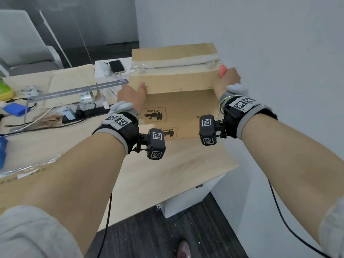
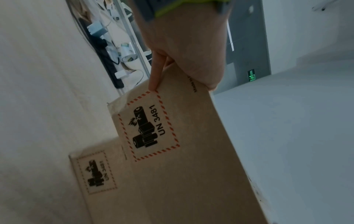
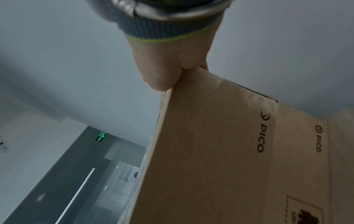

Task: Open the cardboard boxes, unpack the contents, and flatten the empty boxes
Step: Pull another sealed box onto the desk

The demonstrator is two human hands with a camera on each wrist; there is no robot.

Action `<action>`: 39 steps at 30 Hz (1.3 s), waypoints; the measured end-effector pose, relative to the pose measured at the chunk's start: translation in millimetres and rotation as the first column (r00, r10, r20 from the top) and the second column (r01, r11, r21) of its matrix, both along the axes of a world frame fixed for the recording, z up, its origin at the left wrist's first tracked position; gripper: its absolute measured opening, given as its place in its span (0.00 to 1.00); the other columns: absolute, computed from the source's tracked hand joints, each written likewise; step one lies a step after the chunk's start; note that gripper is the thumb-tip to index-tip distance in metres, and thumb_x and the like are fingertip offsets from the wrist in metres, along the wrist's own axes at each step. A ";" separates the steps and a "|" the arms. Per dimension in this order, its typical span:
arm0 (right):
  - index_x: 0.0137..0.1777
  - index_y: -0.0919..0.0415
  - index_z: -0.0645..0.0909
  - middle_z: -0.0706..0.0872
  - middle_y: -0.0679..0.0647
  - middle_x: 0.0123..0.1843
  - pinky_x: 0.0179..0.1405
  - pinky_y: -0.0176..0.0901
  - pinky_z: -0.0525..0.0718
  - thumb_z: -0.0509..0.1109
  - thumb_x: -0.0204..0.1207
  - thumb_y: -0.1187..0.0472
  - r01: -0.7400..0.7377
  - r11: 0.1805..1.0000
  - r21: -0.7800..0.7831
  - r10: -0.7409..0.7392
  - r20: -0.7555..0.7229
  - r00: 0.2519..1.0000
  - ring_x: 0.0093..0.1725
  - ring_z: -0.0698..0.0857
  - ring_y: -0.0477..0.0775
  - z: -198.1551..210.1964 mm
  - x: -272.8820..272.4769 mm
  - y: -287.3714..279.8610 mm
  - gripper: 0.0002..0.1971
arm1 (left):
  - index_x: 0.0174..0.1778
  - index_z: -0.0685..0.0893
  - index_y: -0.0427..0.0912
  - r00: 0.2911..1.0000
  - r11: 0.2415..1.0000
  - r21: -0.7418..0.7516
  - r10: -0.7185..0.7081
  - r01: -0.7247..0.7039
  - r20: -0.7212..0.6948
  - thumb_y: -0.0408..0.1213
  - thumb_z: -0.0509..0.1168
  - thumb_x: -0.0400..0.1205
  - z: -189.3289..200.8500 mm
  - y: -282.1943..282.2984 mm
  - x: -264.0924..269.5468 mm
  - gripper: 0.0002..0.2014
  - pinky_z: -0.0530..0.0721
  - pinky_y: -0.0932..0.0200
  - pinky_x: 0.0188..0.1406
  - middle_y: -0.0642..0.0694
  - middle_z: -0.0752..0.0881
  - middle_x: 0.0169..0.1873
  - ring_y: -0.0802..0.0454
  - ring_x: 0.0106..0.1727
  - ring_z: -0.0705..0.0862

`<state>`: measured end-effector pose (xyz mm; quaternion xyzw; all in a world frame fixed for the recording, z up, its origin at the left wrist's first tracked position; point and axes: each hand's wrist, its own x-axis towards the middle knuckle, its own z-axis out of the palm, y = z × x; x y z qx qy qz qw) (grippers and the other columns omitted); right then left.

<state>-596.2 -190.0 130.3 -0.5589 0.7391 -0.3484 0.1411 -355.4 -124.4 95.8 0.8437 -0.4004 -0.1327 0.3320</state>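
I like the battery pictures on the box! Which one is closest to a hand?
The bigger battery label: the left hand has a fingertip at its corner. The smaller label sits farther down the cardboard box.

The head camera looks forward and down from above both forearms, taking in the wooden table [image 1: 167, 175], the cardboard box [image 1: 175, 81] gripped at its two sides, and a white wall beyond. The left wrist camera sits close under the left hand [image 2: 184, 50], looking along it at the box's near face with its battery label [image 2: 151, 128], also visible from the head. The right wrist camera looks up along the right hand [image 3: 172, 66] from just as close, sharing the box's same face and a green exit sign [image 3: 101, 136] with the left wrist view.
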 end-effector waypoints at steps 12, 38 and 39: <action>0.63 0.65 0.74 0.84 0.56 0.59 0.38 0.37 0.67 0.44 0.88 0.46 -0.083 0.996 0.034 0.085 -0.045 0.995 0.52 0.83 0.54 3.2 144.1 139.0 0.25 | 0.67 0.75 0.32 0.993 0.999 -0.005 0.050 -0.050 0.111 0.58 0.56 0.84 5.4 126.4 152.1 0.31 0.76 0.49 0.56 0.35 0.81 0.63 0.38 0.63 0.79; 0.64 0.69 0.71 0.83 0.57 0.51 0.43 0.42 0.72 0.51 0.88 0.58 0.004 0.923 0.385 0.025 -0.072 0.997 0.51 0.84 0.59 -164.4 168.0 248.8 0.15 | 0.67 0.72 0.29 0.989 0.943 0.307 -0.145 0.130 0.028 0.55 0.56 0.86 -137.5 239.1 175.4 0.29 0.75 0.48 0.55 0.34 0.79 0.63 0.36 0.63 0.79; 0.64 0.69 0.71 0.83 0.56 0.49 0.43 0.43 0.72 0.52 0.88 0.58 0.003 0.921 0.389 0.034 -0.088 0.996 0.49 0.82 0.59 -168.2 164.9 249.9 0.15 | 0.68 0.73 0.28 0.987 0.941 0.311 -0.156 0.133 0.049 0.53 0.55 0.87 -138.7 239.3 173.5 0.28 0.74 0.48 0.58 0.34 0.78 0.64 0.36 0.64 0.78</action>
